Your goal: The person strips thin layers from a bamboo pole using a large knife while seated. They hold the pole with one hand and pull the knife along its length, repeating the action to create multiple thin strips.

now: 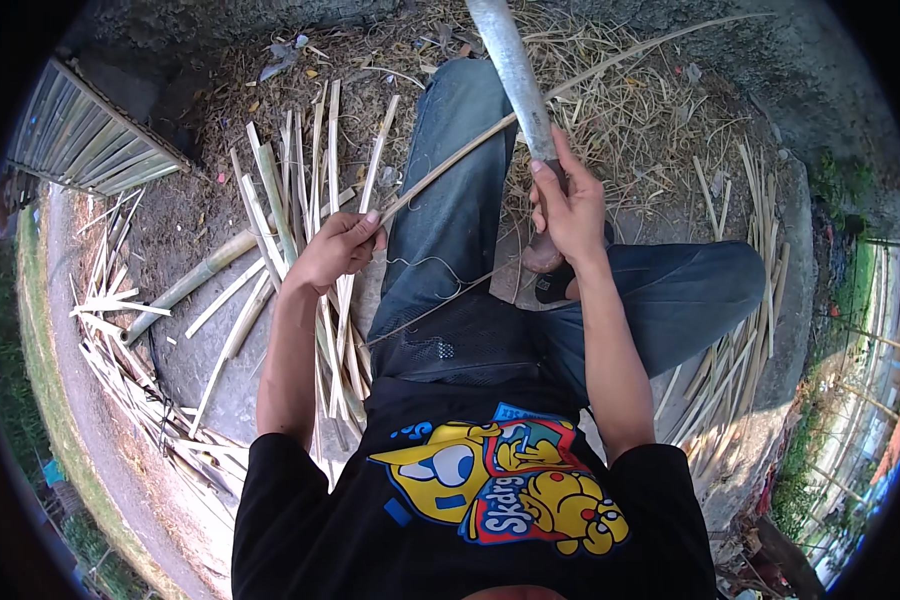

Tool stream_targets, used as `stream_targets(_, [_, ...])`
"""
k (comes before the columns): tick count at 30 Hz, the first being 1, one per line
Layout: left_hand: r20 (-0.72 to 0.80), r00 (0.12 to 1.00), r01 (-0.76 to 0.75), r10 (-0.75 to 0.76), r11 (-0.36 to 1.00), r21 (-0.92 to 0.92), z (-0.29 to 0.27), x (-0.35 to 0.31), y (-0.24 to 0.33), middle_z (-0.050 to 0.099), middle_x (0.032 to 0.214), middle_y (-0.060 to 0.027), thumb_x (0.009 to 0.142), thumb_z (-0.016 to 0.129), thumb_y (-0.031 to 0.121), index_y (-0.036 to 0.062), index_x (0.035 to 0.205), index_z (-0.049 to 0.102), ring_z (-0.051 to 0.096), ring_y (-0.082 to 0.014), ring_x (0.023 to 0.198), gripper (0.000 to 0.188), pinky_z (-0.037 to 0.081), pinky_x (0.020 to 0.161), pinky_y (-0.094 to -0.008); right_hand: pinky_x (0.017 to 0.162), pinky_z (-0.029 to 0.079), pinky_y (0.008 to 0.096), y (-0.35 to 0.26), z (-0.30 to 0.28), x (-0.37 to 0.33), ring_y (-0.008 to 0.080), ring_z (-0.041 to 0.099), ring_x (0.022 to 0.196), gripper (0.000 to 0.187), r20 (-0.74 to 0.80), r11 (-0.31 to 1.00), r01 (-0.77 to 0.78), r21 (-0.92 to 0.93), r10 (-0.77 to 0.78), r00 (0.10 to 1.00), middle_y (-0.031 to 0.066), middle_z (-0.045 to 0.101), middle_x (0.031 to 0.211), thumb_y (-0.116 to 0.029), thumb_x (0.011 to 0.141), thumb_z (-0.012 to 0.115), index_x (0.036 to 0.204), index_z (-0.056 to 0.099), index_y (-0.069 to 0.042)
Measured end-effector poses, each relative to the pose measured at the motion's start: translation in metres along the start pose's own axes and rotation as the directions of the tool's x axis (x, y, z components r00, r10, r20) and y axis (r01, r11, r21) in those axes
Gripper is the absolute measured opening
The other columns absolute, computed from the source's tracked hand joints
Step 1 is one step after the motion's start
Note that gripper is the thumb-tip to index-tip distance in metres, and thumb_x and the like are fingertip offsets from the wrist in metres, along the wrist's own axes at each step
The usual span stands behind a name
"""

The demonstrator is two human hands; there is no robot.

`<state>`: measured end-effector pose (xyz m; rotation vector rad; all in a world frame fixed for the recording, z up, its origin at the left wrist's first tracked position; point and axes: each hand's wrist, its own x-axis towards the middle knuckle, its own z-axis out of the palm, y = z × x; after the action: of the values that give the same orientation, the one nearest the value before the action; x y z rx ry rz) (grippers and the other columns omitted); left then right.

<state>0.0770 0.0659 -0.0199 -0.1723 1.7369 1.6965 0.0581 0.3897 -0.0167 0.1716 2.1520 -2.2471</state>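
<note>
A long thin bamboo strip (450, 163) runs from my left hand (342, 250) up and away to the far right. My left thumb and fingers are closed on its near end, above the left thigh. In my right hand (573, 210) is the handle of a machete (513, 75), its broad grey blade pointing away from me. The strip crosses the blade, which hides a short piece of it; whether they touch I cannot tell. Thin curled shavings (432, 262) hang over my jeans, and another slender strip (440, 305) lies across my lap.
Split bamboo strips (330, 150) lie in a bundle beside my left leg, with a bamboo pole (205, 270) under them. More strips are piled at the far left (150, 390) and right (735, 350). Shavings (630, 130) cover the ground ahead. A slatted bamboo panel (90, 135) stands back left.
</note>
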Motion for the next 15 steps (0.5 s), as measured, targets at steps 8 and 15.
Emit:
stream_targets(8, [0.194,0.976,-0.030,0.103,0.938,-0.346,0.009,0.005,0.001,0.043,0.063,0.0013,0.083,0.048,0.025,-0.0105,0.107,0.066,0.030,-0.0069,0.049,0.047,0.019,0.043,-0.0240,0.055,0.048,0.0275,-0.013,0.046,-0.031,0.0060,0.052,0.057,0.055,0.551,0.946,0.109,-0.305,0.082,0.830,0.0004,0.063,0.073,-0.021,0.097,0.070,0.149,0.052,-0.016])
stream_targets(15, [0.066,0.991,-0.102,0.113,0.983,-0.151,0.007,-0.005,-0.001,0.043,0.058,0.0028,0.090,0.058,0.028,-0.0071,0.105,0.069,0.030,-0.0053,0.047,0.040,0.019,0.043,-0.0239,0.046,0.041,0.0203,-0.034,0.014,-0.025,0.0026,0.048,0.051,0.061,0.275,0.988,0.017,0.156,-0.060,0.960,0.0001,0.059,0.071,-0.014,0.096,0.071,0.151,0.046,-0.006])
